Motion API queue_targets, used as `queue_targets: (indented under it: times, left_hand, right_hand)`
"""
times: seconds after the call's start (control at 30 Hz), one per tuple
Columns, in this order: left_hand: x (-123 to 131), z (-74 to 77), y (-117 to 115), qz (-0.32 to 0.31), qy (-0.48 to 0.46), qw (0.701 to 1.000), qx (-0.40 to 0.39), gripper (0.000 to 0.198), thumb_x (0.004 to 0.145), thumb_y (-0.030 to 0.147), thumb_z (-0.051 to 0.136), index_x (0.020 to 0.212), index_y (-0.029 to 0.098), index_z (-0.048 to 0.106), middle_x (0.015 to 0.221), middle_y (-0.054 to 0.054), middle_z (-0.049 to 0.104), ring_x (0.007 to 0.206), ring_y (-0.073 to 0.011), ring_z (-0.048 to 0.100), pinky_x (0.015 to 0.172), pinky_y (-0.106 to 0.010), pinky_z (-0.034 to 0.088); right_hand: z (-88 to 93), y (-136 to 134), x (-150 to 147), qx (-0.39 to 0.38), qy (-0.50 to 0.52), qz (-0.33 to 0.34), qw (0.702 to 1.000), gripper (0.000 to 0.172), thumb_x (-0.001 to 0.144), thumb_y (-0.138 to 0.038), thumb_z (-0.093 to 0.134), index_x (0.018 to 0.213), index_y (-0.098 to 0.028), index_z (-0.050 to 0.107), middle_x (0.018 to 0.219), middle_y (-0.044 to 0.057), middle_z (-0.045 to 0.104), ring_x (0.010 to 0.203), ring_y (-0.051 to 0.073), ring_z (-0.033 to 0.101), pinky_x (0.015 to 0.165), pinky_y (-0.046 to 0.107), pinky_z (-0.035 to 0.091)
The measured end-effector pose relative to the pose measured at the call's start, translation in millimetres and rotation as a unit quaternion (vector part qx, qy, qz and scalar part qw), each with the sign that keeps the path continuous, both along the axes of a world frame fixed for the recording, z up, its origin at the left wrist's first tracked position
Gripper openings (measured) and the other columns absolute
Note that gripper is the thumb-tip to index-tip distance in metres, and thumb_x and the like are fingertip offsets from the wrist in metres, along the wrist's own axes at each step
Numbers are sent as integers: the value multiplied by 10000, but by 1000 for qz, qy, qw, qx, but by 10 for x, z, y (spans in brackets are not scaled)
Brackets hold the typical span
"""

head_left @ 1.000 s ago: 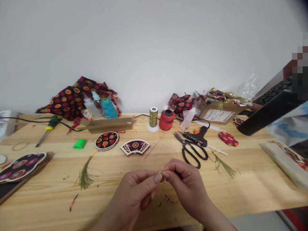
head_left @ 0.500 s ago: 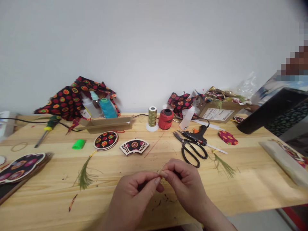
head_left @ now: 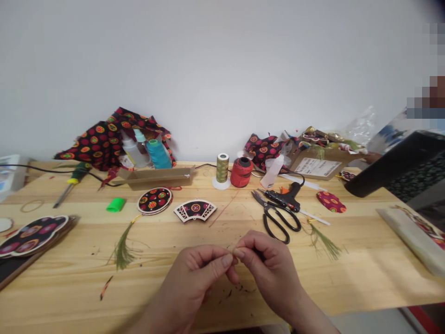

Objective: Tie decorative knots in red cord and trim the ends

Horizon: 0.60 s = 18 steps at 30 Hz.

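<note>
Compared with half a second back: almost no difference at the pinch, only a slight shift of the left thumb. Left hand (head_left: 201,273) and right hand (head_left: 267,264) at 6 o'clock on the wooden table (head_left: 347,278), tip to tip as before. Reads as fine fingertip work on one spot, with no reach toward any tool.

Both sets of fingers closed, thumb against forefinger, gripping a short pale strand (head_left: 232,249) right between the two hands, just above the tabletop. Too thin to identify further.

Black scissors (head_left: 278,220) at 1 o'clock of the hands, untouched; black glue gun (head_left: 287,197) just beyond. Fan-shaped ornament (head_left: 195,210) at 11 o'clock, green tassel (head_left: 122,248) at 9 o'clock, well apart.

Writing: white printed label on the cardboard box (head_left: 318,166) at 2 o'clock, text too small to read. No brand legible on thread spools (head_left: 241,172) or bottles (head_left: 134,153)
</note>
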State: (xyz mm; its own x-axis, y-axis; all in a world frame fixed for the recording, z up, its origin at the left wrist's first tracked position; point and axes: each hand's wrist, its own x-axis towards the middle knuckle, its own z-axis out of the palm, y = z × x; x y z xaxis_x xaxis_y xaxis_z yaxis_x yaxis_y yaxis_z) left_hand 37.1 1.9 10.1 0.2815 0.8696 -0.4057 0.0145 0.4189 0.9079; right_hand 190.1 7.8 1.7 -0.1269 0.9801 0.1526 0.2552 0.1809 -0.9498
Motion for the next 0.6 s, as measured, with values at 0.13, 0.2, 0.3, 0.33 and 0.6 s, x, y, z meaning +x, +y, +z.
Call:
queue_targets:
  times: [0.13,0.2,0.3,0.33,0.6]
  left_hand:
    - [19,8,-3,12,-30,999,-32,270,746,362,613,596,146,679,396,70,376,401,-67,219,426,-236,173]
    - [28,9,3,21,-44,998,-37,241,734,346,628,613,146,687,433,51,463,399,-60,228,417,-228,184]
    - [37,-18,12,39,-61,997,-25,225,729,329,636,607,147,687,492,34,535,396,-52,253,401,-214,197]
    - [38,-35,13,45,-66,997,-20,230,731,329,636,598,147,683,493,35,535,393,-51,258,395,-210,200]
    - [11,-126,4,74,-98,992,10,220,764,314,616,630,149,670,537,36,546,390,-37,278,390,-195,220]
  right_hand:
    - [3,-3,-3,4,9,-3,1000,162,773,-163,562,615,-153,599,585,3,567,563,122,516,539,225,409]
    - [-4,-4,-5,1,16,-9,1000,156,768,-165,573,615,-155,603,585,-1,570,564,119,518,540,220,413]
    - [-10,-12,-7,-6,24,-20,999,144,774,-173,581,638,-159,623,603,0,589,589,121,541,567,219,430]
    - [-8,-18,-7,-6,27,-18,999,127,780,-171,579,667,-160,636,628,4,603,614,125,557,585,220,439]
    - [2,-96,-7,44,23,58,997,173,842,-116,486,868,-198,636,814,19,628,770,128,598,718,230,480]
